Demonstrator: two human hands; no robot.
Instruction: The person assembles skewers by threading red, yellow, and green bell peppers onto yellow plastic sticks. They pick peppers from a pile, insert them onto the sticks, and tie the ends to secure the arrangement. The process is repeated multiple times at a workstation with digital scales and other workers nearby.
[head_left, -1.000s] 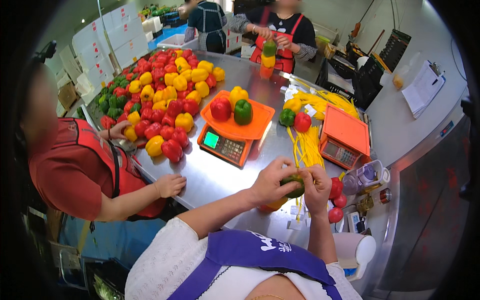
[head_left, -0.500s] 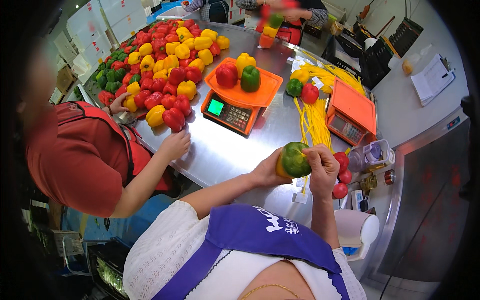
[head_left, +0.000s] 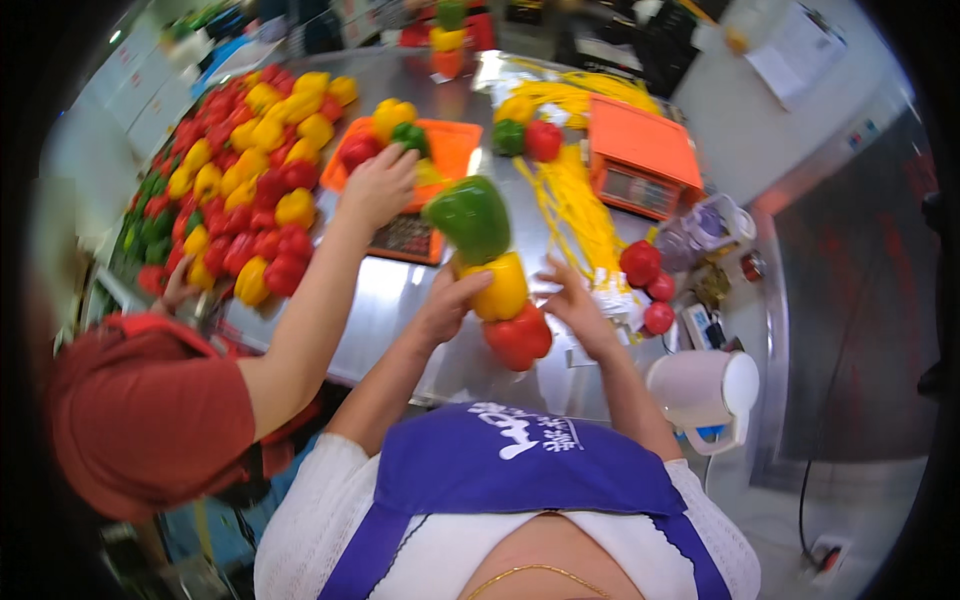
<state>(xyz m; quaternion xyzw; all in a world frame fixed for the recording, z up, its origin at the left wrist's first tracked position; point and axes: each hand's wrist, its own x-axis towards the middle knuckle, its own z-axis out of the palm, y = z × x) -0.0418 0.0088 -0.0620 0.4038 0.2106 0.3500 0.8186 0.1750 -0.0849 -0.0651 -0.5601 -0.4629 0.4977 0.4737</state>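
Observation:
A row of three bell peppers stands end to end before me: a green bell pepper (head_left: 470,220) on top, a yellow bell pepper (head_left: 499,288) in the middle, a red bell pepper (head_left: 518,337) at the bottom. My left hand (head_left: 449,308) grips the row at the yellow one. Just right of it, my right hand (head_left: 577,305) is apart from the peppers with its fingers spread. Beyond, an orange scale (head_left: 455,150) carries red, yellow and green peppers. A co-worker's hand (head_left: 382,185) reaches over it, by the green pepper.
Loose red and yellow peppers (head_left: 240,180) pile up on the steel table at left. Yellow straps (head_left: 585,225) lie beside a second orange scale (head_left: 645,150). Three peppers sit on the straps' far part. Red balls (head_left: 641,264) and a white pitcher (head_left: 690,390) stand at right.
The pepper row has swung from end-on to upright, showing all three peppers. My right hand has come off it. The co-worker's hand has moved from the pile to the scale. My view has shifted.

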